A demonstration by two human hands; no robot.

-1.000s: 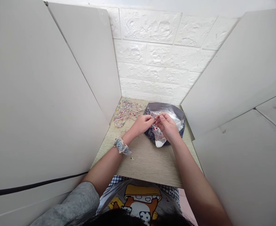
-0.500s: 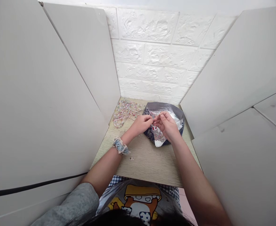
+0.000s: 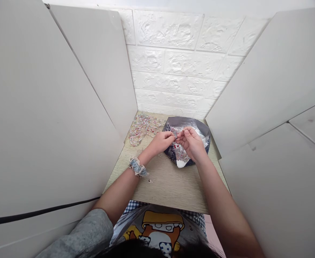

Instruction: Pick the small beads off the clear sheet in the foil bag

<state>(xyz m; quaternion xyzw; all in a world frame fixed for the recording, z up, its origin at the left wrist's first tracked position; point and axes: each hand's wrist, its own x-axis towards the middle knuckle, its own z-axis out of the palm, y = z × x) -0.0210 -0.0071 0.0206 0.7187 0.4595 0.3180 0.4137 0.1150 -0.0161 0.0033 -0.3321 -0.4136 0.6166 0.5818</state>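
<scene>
My left hand (image 3: 163, 141) is closed in a pinch over the left side of an open foil-lined bag (image 3: 203, 128). Facing it, my right hand (image 3: 191, 142) has thumb and forefinger pressed together, with the other fingers curled below. What lies in either pinch is too small to make out. Under the hands, the bag holds a heap of small clear, pink and red beads (image 3: 182, 154). Left of the bag lies a pile of beaded strands (image 3: 142, 129) in mixed pale colours.
The wooden tabletop (image 3: 170, 182) is narrow, with white panels (image 3: 98, 64) on the left and right. A white brick-patterned wall (image 3: 170, 61) stands behind it. A tiny light-and-dark bit (image 3: 150, 181) lies near the front of the table, below my left wrist.
My right thumb and fingers have shifted very slightly above the bag. My left hand, the bag and the strands stay in place.
</scene>
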